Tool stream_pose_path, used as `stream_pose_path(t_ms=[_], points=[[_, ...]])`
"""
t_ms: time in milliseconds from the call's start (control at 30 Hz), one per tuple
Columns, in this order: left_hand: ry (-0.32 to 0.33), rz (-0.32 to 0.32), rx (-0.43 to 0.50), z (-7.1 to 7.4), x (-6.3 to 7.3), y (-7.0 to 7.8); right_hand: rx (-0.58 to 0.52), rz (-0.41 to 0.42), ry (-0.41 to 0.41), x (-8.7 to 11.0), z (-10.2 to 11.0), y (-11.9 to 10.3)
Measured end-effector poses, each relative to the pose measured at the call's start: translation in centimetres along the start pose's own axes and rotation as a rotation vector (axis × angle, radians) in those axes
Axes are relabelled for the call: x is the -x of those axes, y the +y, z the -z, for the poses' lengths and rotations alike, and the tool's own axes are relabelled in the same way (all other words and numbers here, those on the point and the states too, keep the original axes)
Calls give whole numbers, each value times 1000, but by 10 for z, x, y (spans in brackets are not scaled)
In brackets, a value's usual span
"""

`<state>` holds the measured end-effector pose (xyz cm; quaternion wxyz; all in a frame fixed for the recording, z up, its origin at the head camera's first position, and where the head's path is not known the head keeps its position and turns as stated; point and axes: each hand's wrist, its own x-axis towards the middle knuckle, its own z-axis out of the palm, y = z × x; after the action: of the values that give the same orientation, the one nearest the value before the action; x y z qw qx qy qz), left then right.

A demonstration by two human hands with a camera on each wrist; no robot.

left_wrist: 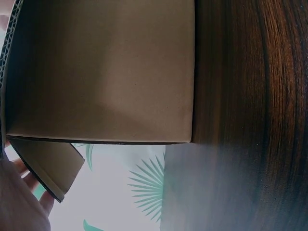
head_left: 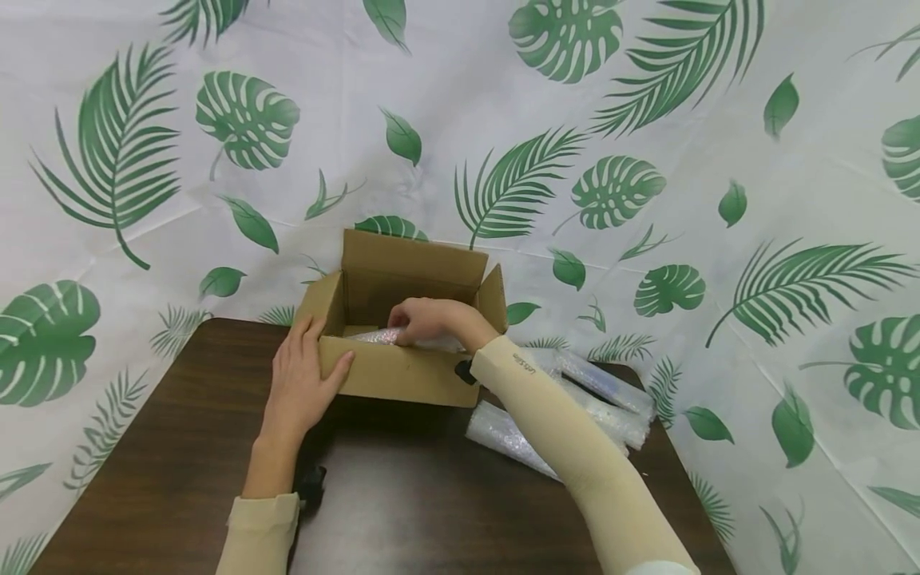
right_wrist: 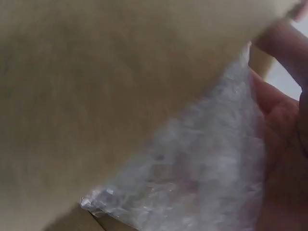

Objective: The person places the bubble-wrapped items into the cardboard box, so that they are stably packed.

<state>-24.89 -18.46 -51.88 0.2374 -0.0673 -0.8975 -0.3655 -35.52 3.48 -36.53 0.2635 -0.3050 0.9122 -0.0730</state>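
An open cardboard box stands on the dark wooden table with its flaps raised. My left hand grips its front left corner, thumb over the front wall and fingers on the left flap. In the left wrist view, the box's plain brown wall takes up much of the picture, with fingers partly behind a flap. My right hand reaches into the box and holds a bubble-wrapped item. Crinkled clear bubble wrap lies against the palm in the right wrist view; what is inside it cannot be made out.
Several bubble-wrapped packages lie to the right of the box, partly beneath my right forearm. A white cloth with green leaves hangs behind the table. The wooden table extends in front of the box.
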Motion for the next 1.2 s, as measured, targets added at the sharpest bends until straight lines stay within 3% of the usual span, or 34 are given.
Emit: stream_pose_path(t_ms=[200, 467, 800, 1033, 1200], points=[[-17, 9, -10, 0, -1, 3, 15, -32, -53, -11, -4, 1], [-28, 9, -2, 0, 0, 6, -46, 10, -91, -22, -11, 7], [-26, 9, -9, 0, 1, 7, -174, -101, -185, -22, -10, 7], [-29, 9, -7, -1, 4, 5, -116, -15, -147, -15, -8, 5], [-33, 13, -16, 0, 2, 4, -60, 112, -20, 3, -3, 2]])
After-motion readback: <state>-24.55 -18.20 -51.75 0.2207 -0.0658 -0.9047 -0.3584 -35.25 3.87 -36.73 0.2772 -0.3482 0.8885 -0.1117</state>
